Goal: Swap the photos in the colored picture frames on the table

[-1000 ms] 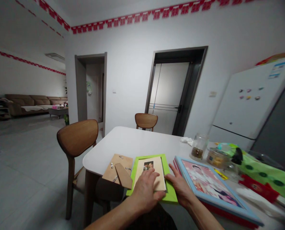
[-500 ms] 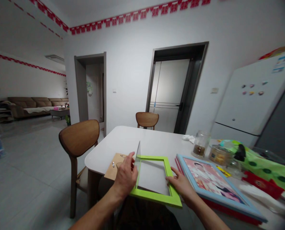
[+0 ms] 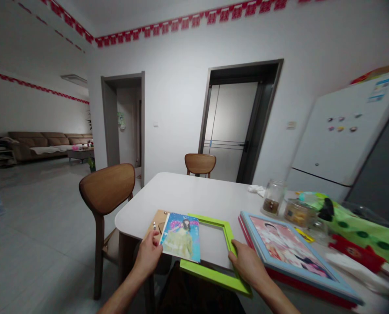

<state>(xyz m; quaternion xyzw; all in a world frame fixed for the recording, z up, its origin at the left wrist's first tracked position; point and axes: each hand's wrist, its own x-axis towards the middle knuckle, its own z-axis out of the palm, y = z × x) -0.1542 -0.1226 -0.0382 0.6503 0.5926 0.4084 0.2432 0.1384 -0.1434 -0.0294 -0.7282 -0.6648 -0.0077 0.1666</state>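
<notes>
My left hand (image 3: 149, 252) pinches the lower left corner of a blue picture (image 3: 183, 237) of a figure in a pale green dress. The picture lies face up over the left part of a lime green frame (image 3: 229, 237) and partly over a brown backing board (image 3: 155, 221) with metal clips. My right hand (image 3: 246, 261) grips the right side of the green frame, which overhangs the near table edge. Through the frame's opening the white table shows.
On the table (image 3: 181, 192) at the right lie a blue-framed photo (image 3: 292, 248), a glass jar (image 3: 273, 198), a food container (image 3: 299, 212), a red packet (image 3: 356, 255) and a green bag (image 3: 360, 226). Wooden chairs (image 3: 111, 189) stand left and behind.
The sheet that stood on edge in my left hand now lies flat, picture side up. My left hand has moved left and down. The frame's near end has shifted slightly down and right.
</notes>
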